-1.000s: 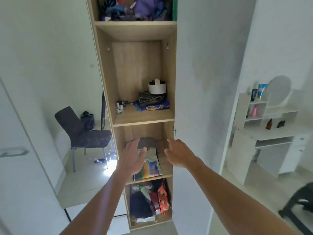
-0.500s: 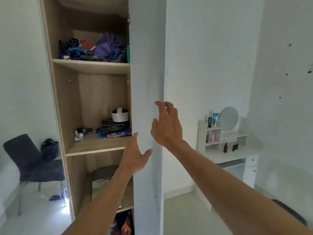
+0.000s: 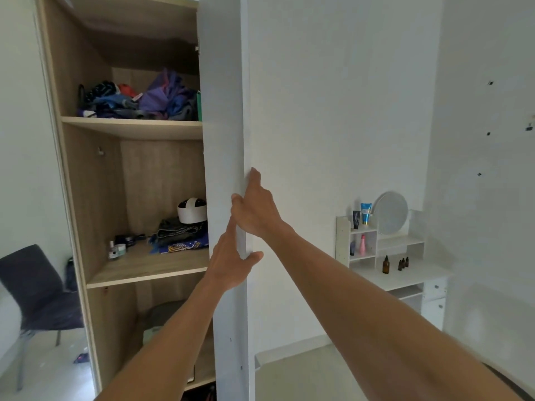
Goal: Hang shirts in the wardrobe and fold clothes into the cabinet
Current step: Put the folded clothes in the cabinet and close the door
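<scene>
The tall wooden cabinet (image 3: pixel 133 128) stands open, and its white door (image 3: pixel 223 111) is seen edge-on in the middle of the view. My right hand (image 3: pixel 256 208) grips the door's edge at mid height, fingers hooked around it. Just below, my left hand (image 3: pixel 231 263) holds the same edge, fingers along the inner face and thumb on the outer side. A heap of loose clothes (image 3: pixel 139 99) fills the upper shelf. Folded clothes (image 3: pixel 179 235) and a white cap (image 3: pixel 192 209) lie on the middle shelf. A folded garment (image 3: pixel 153 331) lies dimly on the shelf below.
A dark chair (image 3: pixel 34 296) stands at the left behind the cabinet. A white dressing table (image 3: pixel 399 273) with bottles and a round mirror stands against the right wall. Small jars (image 3: pixel 117 250) sit on the middle shelf.
My hands left the lower shelf, rose and took hold of the door's edge. The view swung up and to the right, so the door now sits edge-on.
</scene>
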`<state>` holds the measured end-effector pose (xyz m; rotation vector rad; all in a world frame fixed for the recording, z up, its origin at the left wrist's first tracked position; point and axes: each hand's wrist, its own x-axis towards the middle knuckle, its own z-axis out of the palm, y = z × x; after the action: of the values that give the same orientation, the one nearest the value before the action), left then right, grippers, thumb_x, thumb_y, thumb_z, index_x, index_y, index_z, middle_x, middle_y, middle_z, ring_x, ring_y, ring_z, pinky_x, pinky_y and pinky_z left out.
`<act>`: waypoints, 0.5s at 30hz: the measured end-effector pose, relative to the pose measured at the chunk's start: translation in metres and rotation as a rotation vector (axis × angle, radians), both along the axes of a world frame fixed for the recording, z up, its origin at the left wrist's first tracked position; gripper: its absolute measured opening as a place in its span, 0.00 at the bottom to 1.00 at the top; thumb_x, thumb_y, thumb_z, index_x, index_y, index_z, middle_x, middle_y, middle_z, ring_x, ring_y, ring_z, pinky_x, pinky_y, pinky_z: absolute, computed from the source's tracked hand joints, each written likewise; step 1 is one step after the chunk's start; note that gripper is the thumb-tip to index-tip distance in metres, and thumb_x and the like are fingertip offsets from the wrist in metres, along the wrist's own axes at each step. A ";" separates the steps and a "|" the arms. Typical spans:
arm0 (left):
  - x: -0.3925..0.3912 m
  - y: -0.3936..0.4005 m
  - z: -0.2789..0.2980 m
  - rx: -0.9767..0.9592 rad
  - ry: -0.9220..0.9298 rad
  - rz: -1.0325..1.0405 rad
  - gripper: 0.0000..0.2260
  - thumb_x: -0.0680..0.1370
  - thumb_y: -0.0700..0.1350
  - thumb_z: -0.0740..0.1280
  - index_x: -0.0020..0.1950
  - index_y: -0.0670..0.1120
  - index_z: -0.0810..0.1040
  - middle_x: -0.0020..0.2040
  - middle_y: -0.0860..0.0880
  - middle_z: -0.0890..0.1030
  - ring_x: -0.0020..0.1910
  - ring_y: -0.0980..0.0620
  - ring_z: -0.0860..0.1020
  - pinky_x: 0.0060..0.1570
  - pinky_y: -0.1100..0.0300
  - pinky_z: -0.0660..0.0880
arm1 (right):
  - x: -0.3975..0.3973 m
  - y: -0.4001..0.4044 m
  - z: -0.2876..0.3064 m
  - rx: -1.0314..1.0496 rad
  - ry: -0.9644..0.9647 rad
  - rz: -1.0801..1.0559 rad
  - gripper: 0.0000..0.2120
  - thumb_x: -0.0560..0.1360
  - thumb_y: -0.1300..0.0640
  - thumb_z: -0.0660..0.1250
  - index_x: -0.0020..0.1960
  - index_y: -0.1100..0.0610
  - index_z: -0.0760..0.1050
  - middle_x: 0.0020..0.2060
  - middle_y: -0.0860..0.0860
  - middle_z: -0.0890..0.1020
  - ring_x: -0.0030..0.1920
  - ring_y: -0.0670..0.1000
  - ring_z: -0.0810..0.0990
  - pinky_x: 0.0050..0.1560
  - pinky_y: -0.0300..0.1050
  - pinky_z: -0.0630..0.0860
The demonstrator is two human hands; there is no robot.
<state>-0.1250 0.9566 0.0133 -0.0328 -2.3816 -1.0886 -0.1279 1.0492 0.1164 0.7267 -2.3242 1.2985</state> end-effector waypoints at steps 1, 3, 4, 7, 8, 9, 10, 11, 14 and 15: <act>-0.001 0.000 -0.001 0.000 -0.002 0.000 0.44 0.74 0.54 0.75 0.80 0.58 0.49 0.76 0.52 0.65 0.73 0.47 0.68 0.70 0.47 0.68 | -0.001 0.000 0.000 0.000 0.003 0.003 0.25 0.81 0.56 0.60 0.73 0.51 0.52 0.54 0.55 0.77 0.48 0.57 0.81 0.51 0.59 0.82; -0.003 -0.002 -0.002 -0.018 -0.012 0.012 0.44 0.73 0.52 0.75 0.80 0.57 0.49 0.76 0.52 0.65 0.72 0.47 0.68 0.68 0.48 0.68 | -0.002 -0.001 -0.001 -0.005 0.018 0.009 0.24 0.81 0.56 0.60 0.73 0.52 0.53 0.53 0.55 0.77 0.47 0.57 0.81 0.51 0.60 0.82; -0.003 -0.004 -0.002 -0.024 -0.019 0.014 0.44 0.73 0.51 0.76 0.80 0.56 0.49 0.76 0.52 0.65 0.73 0.47 0.68 0.68 0.48 0.68 | -0.002 -0.001 -0.001 -0.009 0.032 0.012 0.24 0.82 0.56 0.60 0.73 0.53 0.53 0.52 0.55 0.77 0.47 0.57 0.81 0.51 0.60 0.82; 0.000 -0.014 -0.001 -0.036 -0.037 0.017 0.44 0.74 0.47 0.75 0.80 0.56 0.48 0.76 0.52 0.64 0.73 0.47 0.67 0.69 0.48 0.68 | 0.000 -0.009 -0.002 -0.019 0.072 0.013 0.24 0.82 0.54 0.59 0.74 0.52 0.53 0.55 0.56 0.79 0.49 0.58 0.82 0.52 0.60 0.81; 0.001 -0.018 0.000 -0.054 -0.041 0.026 0.44 0.73 0.47 0.75 0.80 0.56 0.49 0.76 0.51 0.65 0.73 0.47 0.68 0.69 0.48 0.69 | 0.001 -0.012 -0.003 -0.021 0.090 0.018 0.25 0.82 0.52 0.58 0.75 0.51 0.53 0.56 0.57 0.79 0.50 0.59 0.82 0.53 0.60 0.81; 0.004 -0.024 0.000 -0.074 -0.043 0.034 0.45 0.73 0.46 0.74 0.80 0.56 0.49 0.75 0.51 0.67 0.72 0.46 0.69 0.68 0.49 0.70 | 0.002 -0.016 -0.004 -0.019 0.107 0.027 0.27 0.82 0.51 0.58 0.76 0.50 0.51 0.57 0.57 0.79 0.52 0.59 0.82 0.55 0.59 0.80; 0.008 -0.028 0.002 -0.087 -0.051 0.041 0.45 0.73 0.46 0.74 0.80 0.55 0.48 0.75 0.51 0.67 0.72 0.46 0.70 0.67 0.50 0.70 | 0.004 -0.019 -0.005 -0.007 0.127 0.037 0.28 0.82 0.51 0.58 0.78 0.50 0.50 0.59 0.57 0.79 0.54 0.59 0.82 0.57 0.58 0.79; 0.014 -0.034 0.003 -0.098 -0.062 0.045 0.45 0.74 0.45 0.74 0.81 0.56 0.47 0.75 0.52 0.67 0.70 0.46 0.71 0.66 0.51 0.71 | 0.007 -0.023 -0.004 0.006 0.150 0.046 0.30 0.82 0.51 0.58 0.79 0.51 0.49 0.62 0.57 0.78 0.56 0.59 0.81 0.59 0.56 0.78; 0.028 -0.058 0.005 -0.118 -0.093 0.046 0.46 0.74 0.44 0.74 0.81 0.57 0.44 0.75 0.53 0.69 0.64 0.47 0.77 0.63 0.52 0.74 | 0.012 -0.042 -0.002 0.017 0.242 0.081 0.33 0.82 0.50 0.59 0.81 0.50 0.46 0.70 0.55 0.73 0.63 0.58 0.78 0.63 0.57 0.76; 0.034 -0.072 0.006 -0.115 -0.101 0.044 0.46 0.74 0.44 0.74 0.81 0.58 0.45 0.74 0.55 0.69 0.63 0.47 0.76 0.63 0.51 0.75 | 0.013 -0.055 -0.001 0.022 0.270 0.097 0.34 0.82 0.48 0.60 0.81 0.49 0.45 0.72 0.55 0.71 0.65 0.58 0.77 0.64 0.58 0.76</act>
<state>-0.0911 0.8849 0.0195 0.0348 -2.5205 -0.9526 -0.1154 0.9945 0.1156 0.9679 -2.1127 1.1360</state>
